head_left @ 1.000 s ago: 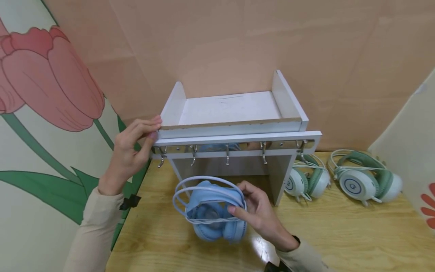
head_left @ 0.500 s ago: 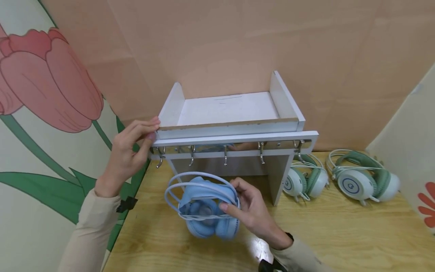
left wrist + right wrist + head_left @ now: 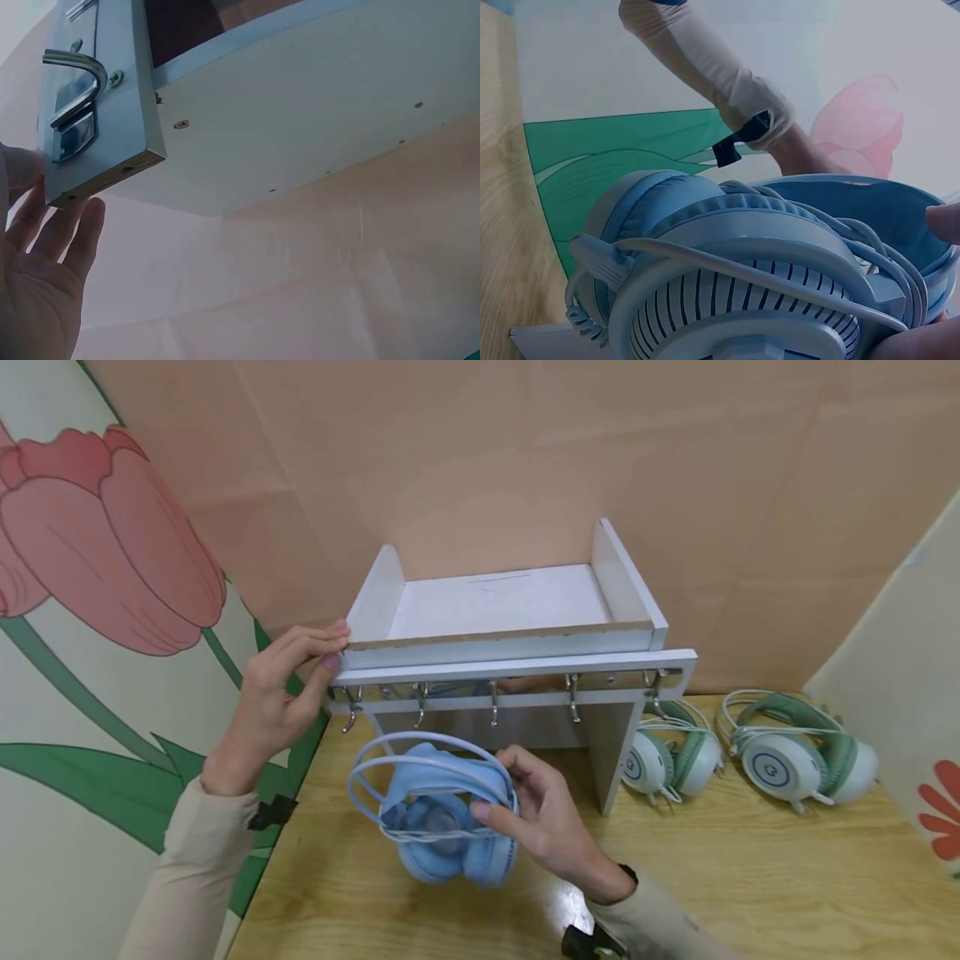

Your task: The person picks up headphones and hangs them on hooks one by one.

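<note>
My right hand holds light blue over-ear headphones by the right side of the headband, thumb in front and fingers behind. They hang over the table, just in front of and below a white shelf with a rail of metal hooks. A cable is wound round the headphones; the right wrist view shows a slotted ear cup close up. At the rail's left end, my left hand grips the board. The left wrist view has a bent hook beside those fingers.
Two white and green headphones, one nearer and one farther right, lie on the wooden table right of the shelf. A wall with a painted tulip rises at left, brown sheeting behind.
The right hand has carried the blue headphones left and slightly up, nearer the hooks. My left hand keeps its grip on the board's end; the head view has shifted a little.
</note>
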